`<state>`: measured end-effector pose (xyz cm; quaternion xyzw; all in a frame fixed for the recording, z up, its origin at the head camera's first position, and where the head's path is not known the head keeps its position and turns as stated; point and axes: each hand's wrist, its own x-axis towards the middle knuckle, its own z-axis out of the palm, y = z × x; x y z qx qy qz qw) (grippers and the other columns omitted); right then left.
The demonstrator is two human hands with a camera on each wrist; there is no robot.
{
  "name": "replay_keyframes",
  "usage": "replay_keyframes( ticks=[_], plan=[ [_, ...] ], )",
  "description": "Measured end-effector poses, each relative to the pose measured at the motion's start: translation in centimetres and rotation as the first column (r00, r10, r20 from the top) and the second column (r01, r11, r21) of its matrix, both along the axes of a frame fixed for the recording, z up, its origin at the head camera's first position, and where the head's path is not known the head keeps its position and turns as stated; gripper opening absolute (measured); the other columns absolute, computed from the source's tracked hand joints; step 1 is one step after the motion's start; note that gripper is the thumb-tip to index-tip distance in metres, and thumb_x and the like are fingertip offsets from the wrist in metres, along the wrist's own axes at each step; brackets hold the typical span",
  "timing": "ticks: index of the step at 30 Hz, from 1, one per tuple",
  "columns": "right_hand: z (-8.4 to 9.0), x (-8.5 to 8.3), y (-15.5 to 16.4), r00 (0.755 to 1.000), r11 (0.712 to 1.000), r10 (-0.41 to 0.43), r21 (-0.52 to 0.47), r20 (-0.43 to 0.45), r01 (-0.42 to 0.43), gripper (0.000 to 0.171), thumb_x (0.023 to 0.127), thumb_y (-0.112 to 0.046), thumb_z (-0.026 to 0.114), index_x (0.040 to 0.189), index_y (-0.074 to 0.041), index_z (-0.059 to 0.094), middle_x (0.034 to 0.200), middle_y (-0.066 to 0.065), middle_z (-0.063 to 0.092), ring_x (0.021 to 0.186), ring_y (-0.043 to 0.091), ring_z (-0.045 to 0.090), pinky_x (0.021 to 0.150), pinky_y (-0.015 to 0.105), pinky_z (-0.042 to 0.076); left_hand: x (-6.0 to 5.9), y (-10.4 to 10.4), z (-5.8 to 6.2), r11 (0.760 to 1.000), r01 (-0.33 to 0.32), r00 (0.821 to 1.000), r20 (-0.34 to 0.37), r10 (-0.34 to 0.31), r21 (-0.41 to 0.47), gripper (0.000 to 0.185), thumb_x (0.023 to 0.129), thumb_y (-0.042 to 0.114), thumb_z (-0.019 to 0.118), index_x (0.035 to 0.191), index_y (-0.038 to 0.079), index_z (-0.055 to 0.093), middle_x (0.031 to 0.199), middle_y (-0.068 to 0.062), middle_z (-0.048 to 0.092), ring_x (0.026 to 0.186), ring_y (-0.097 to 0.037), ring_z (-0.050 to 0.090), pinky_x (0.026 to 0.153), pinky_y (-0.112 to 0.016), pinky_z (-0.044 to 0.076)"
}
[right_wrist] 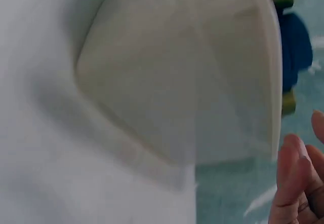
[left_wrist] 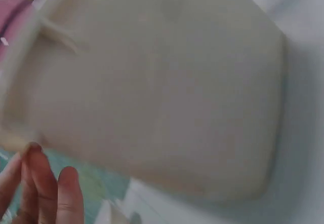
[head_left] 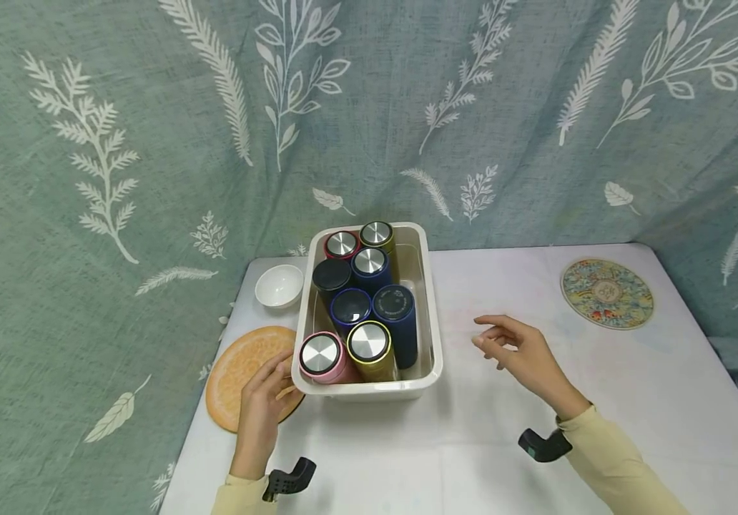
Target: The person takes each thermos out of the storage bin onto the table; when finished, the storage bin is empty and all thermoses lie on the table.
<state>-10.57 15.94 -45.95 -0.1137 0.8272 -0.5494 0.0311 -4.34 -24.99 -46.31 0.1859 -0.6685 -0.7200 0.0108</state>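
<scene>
Steadying the white bin (head_left: pixel 432 300) of upright tumblers at tabletop (head_left: pixel 504 458) centre, my left hand (head_left: pixel 261 415) touches its seven-o'clock corner with straight fingers; my right hand (head_left: pixel 523 354) hovers relaxed, empty, at four o'clock.

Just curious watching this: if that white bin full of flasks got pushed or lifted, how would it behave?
The bin probably feels heavy, packed with eight upright flasks. Its rigid-looking walls likely hold shape. On the smooth tablecloth it would probably slide, not tip.

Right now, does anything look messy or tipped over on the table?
Nothing is spilled or broken. The bottles stand upright in the white bin. Only oddity: the bin's near-left corner sits over the edge of the orange mat.
</scene>
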Motion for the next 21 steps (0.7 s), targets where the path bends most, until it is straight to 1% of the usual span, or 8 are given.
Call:
replay_keyframes(
  ticks=[1,3,6,8,10,13,16,21],
  plan=[
    [0.5,-0.3,-0.9,1.0,1.0,0.009,-0.006,0.0,-0.009,0.037,0.095,-0.022,0.07,0.13,-0.012,0.064,0.098,0.012,0.071,0.076,0.008,0.066,0.059,0.027,0.055,0.1,0.2,0.3,1.0,0.003,1.0,0.001,-0.003,0.016,0.042,0.107,0.027,0.049,0.141,0.004,0.055,0.103,0.012,0.071,0.089,-0.006,0.066,0.08,-0.026,0.058],
    [1.4,-1.0,-2.5,1.0,1.0,0.013,0.001,-0.014,-0.013,0.039,0.092,-0.022,0.074,0.129,-0.014,0.065,0.1,0.01,0.07,0.079,0.009,0.065,0.061,0.025,0.054,0.1,0.5,0.9,0.998,-0.004,1.0,0.009,0.004,0.055,0.04,0.106,0.026,0.051,0.14,0.006,0.055,0.106,0.012,0.07,0.09,-0.007,0.065,0.079,-0.026,0.057],
    [2.5,-1.6,-4.8,0.998,1.0,-0.002,0.028,-0.059,0.004,0.048,0.086,-0.022,0.081,0.13,-0.014,0.065,0.106,0.009,0.07,0.088,0.015,0.063,0.07,0.024,0.054,0.1,0.8,1.3,0.994,-0.025,0.999,0.029,0.022,0.105,0.04,0.104,0.022,0.054,0.141,0.006,0.055,0.108,0.012,0.069,0.09,-0.006,0.065,0.078,-0.026,0.056],
    [3.0,-2.1,-6.0,0.995,0.999,-0.012,0.04,-0.098,0.016,0.056,0.082,-0.02,0.084,0.134,-0.012,0.062,0.113,0.01,0.069,0.096,0.02,0.063,0.077,0.026,0.055,0.0,1.0,1.4,0.992,-0.024,0.999,0.03,0.02,0.124,0.04,0.104,0.02,0.054,0.141,0.006,0.054,0.104,0.01,0.066,0.09,-0.007,0.065,0.079,-0.027,0.056],
    [3.4,-2.5,-6.9,0.994,0.999,-0.008,0.032,-0.112,0.012,0.066,0.08,-0.019,0.086,0.139,-0.01,0.058,0.121,0.012,0.066,0.105,0.025,0.063,0.083,0.032,0.057,-0.1,1.1,1.4,0.991,-0.02,1.0,0.026,0.016,0.134,0.04,0.103,0.018,0.055,0.141,0.007,0.054,0.101,0.009,0.063,0.089,-0.006,0.065,0.08,-0.027,0.057],
    [4.0,-3.2,-8.1,0.995,0.999,0.041,0.004,-0.091,-0.041,0.076,0.079,-0.019,0.086,0.146,-0.011,0.05,0.136,0.013,0.061,0.123,0.028,0.059,0.096,0.04,0.057,0.0,1.1,1.4,0.987,-0.016,1.0,0.01,0.015,0.162,0.036,0.101,0.013,0.058,0.138,0.012,0.058,0.095,0.008,0.061,0.088,-0.006,0.065,0.078,-0.026,0.059],
    [4.6,-3.9,-9.2,0.992,0.992,0.121,-0.018,-0.044,-0.122,0.081,0.08,-0.019,0.085,0.15,-0.014,0.045,0.147,0.011,0.054,0.136,0.028,0.052,0.108,0.043,0.051,0.1,1.0,1.3,0.981,-0.021,1.0,-0.003,0.022,0.193,0.036,0.1,0.009,0.059,0.135,0.014,0.06,0.091,0.009,0.061,0.087,-0.005,0.065,0.075,-0.024,0.059],
    [5.0,-4.8,-10.6,0.974,0.974,0.225,-0.021,-0.023,-0.226,0.086,0.078,-0.014,0.085,0.152,-0.012,0.041,0.152,0.012,0.05,0.142,0.03,0.048,0.116,0.047,0.042,0.2,0.8,1.3,0.975,-0.019,1.0,-0.02,0.024,0.224,0.036,0.1,0.007,0.058,0.135,0.015,0.06,0.09,0.009,0.062,0.085,-0.004,0.065,0.072,-0.02,0.057]
  ],
)
